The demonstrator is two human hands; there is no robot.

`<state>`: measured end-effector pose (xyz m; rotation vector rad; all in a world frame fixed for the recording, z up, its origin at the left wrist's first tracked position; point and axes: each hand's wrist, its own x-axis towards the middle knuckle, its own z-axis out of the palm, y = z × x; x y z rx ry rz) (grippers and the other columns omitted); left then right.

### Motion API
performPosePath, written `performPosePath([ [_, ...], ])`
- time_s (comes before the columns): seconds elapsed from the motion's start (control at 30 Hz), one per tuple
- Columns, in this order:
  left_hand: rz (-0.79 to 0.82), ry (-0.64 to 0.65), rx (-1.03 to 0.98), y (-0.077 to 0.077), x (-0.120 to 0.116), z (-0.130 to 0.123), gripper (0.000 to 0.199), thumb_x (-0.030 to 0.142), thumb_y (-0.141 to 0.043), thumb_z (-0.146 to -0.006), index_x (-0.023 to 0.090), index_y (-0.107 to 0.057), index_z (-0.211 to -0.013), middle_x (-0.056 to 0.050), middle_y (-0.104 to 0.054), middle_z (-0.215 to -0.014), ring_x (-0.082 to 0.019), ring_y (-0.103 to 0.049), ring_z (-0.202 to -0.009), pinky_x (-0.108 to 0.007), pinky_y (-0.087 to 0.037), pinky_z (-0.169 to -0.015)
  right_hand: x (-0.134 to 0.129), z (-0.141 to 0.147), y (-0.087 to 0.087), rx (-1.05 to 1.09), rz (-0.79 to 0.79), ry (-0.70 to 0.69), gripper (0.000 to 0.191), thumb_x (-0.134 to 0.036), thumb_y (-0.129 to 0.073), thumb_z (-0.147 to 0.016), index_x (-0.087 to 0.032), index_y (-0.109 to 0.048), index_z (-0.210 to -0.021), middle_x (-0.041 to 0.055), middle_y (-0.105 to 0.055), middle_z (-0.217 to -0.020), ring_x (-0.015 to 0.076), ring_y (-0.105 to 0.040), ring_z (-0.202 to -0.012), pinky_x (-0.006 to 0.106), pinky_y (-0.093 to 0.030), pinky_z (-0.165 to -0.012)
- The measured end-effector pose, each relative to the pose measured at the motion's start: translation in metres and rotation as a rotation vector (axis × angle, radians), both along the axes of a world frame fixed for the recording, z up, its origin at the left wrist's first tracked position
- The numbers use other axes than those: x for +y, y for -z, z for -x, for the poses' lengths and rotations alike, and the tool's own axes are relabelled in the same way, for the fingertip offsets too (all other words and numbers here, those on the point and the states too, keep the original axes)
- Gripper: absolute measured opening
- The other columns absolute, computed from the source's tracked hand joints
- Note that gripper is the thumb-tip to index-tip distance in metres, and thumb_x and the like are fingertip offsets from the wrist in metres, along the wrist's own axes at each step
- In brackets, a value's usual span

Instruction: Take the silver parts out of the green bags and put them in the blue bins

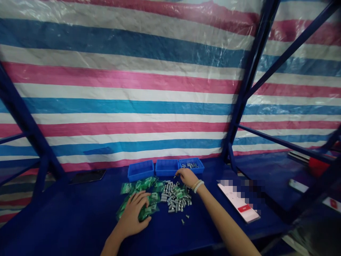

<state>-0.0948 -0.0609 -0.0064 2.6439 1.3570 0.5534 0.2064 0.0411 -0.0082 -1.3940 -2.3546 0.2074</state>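
Note:
My left hand point(137, 211) lies with its fingers spread on a pile of small green plastic packets point(145, 183). Just in front of the blue trays, my right hand point(187, 177), with a beaded bracelet at the wrist, pinches a small metal piece point(174, 176) that looks like a screw. Below that hand is a heap of short silver metal cylinders point(173, 206), with a green packet point(181, 192) lying among them. Two loose screws point(183, 221) rest on the blue table nearer to me.
Three blue trays stand in a row at the back: a left tray point(140, 171), a middle tray point(167, 168) and a right tray point(199, 165) with small metal parts. A lit phone point(239, 204) lies right, a dark phone point(87, 176) left. Blue frame posts point(241, 96) flank the table.

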Motion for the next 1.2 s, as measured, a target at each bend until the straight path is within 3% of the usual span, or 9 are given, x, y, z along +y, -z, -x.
performPosePath([
  [0.17, -0.067, 0.023, -0.044, -0.007, 0.015, -0.001, 0.011, 0.033, -0.054, -0.082, 0.022, -0.054, -0.084, -0.008, -0.057, -0.127, -0.029, -0.045, -0.123, -0.046, -0.037, -0.100, -0.002, 0.013, 0.003, -0.085, 0.048, 0.014, 0.030, -0.008, -0.048, -0.085, -0.018, -0.072, -0.100, 0.0078, -0.071, -0.103, 0.0192, -0.064, -0.099, 0.025, -0.043, -0.089],
  [0.33, -0.189, -0.015, -0.026, -0.015, 0.060, -0.028, 0.020, 0.025, -0.047, -0.087, 0.024, -0.057, -0.104, -0.007, -0.057, -0.124, -0.026, -0.044, -0.123, -0.045, -0.032, -0.103, 0.003, 0.047, 0.003, -0.142, 0.080, 0.052, 0.025, -0.015, -0.050, -0.088, -0.016, -0.072, -0.100, 0.0123, -0.071, -0.101, 0.0224, -0.065, -0.097, 0.027, -0.046, -0.084],
  [0.47, -0.149, -0.246, 0.105, -0.018, 0.104, -0.051, 0.037, 0.033, -0.045, -0.090, 0.026, -0.050, -0.126, -0.011, -0.054, -0.122, -0.028, -0.050, -0.114, -0.044, -0.037, -0.095, 0.008, 0.060, 0.006, -0.160, 0.111, 0.110, 0.024, -0.013, -0.051, -0.087, -0.011, -0.073, -0.094, 0.0172, -0.069, -0.098, 0.0249, -0.067, -0.091, 0.030, -0.048, -0.079],
  [0.57, -0.077, -0.312, 0.201, -0.014, 0.124, -0.060, 0.040, 0.046, -0.043, -0.090, 0.029, -0.053, -0.125, -0.012, -0.056, -0.110, -0.031, -0.054, -0.104, -0.047, -0.039, -0.086, 0.009, 0.064, 0.007, -0.140, 0.119, 0.133, 0.022, -0.014, -0.052, -0.087, -0.013, -0.073, -0.092, 0.0155, -0.068, -0.100, 0.0221, -0.067, -0.090, 0.028, -0.048, -0.079],
  [0.87, -0.098, -0.223, 0.196, -0.007, 0.115, -0.053, 0.038, 0.049, -0.039, -0.092, 0.028, -0.060, -0.115, -0.010, -0.058, -0.103, -0.030, -0.053, -0.103, -0.051, -0.036, -0.089, -0.005, 0.039, 0.007, 0.071, 0.079, 0.125, 0.012, -0.013, -0.056, -0.086, -0.015, -0.064, -0.095, 0.0098, -0.068, -0.092, 0.0205, -0.065, -0.088, 0.028, -0.047, -0.078],
  [0.97, -0.204, -0.232, 0.019, -0.013, 0.107, -0.059, 0.037, 0.045, -0.047, -0.089, 0.028, -0.057, -0.120, -0.011, -0.057, -0.113, -0.032, -0.050, -0.110, -0.055, -0.031, -0.097, -0.013, 0.019, 0.006, 0.196, 0.042, 0.099, 0.011, -0.015, -0.054, -0.089, -0.016, -0.060, -0.097, 0.0058, -0.068, -0.090, 0.0165, -0.064, -0.084, 0.024, -0.047, -0.076],
  [1.03, -0.214, -0.201, -0.223, -0.016, 0.100, -0.070, 0.038, 0.039, -0.051, -0.087, 0.024, -0.055, -0.122, -0.012, -0.058, -0.116, -0.030, -0.052, -0.111, -0.051, -0.034, -0.098, -0.017, 0.010, 0.006, 0.368, 0.003, 0.059, 0.011, -0.020, -0.052, -0.091, -0.017, -0.059, -0.099, 0.0042, -0.067, -0.090, 0.0148, -0.063, -0.080, 0.023, -0.048, -0.070],
  [1.13, 0.077, -0.030, -0.636, -0.016, 0.089, -0.093, 0.033, 0.032, -0.054, -0.085, 0.019, -0.057, -0.115, -0.009, -0.065, -0.099, -0.023, -0.063, -0.094, -0.038, -0.049, -0.087, -0.021, 0.007, 0.007, 0.772, -0.066, -0.025, 0.014, -0.028, -0.055, -0.089, -0.018, -0.062, -0.095, 0.0032, -0.065, -0.085, 0.0148, -0.060, -0.071, 0.023, -0.047, -0.061],
  [1.2, 0.297, 0.039, -0.840, -0.012, 0.082, -0.107, 0.028, 0.031, -0.057, -0.081, 0.018, -0.060, -0.106, -0.007, -0.068, -0.092, -0.021, -0.067, -0.086, -0.034, -0.052, -0.081, -0.024, 0.009, 0.007, 0.908, -0.119, -0.060, 0.013, -0.029, -0.060, -0.086, -0.018, -0.064, -0.091, 0.0026, -0.063, -0.082, 0.0147, -0.058, -0.069, 0.024, -0.046, -0.062],
])
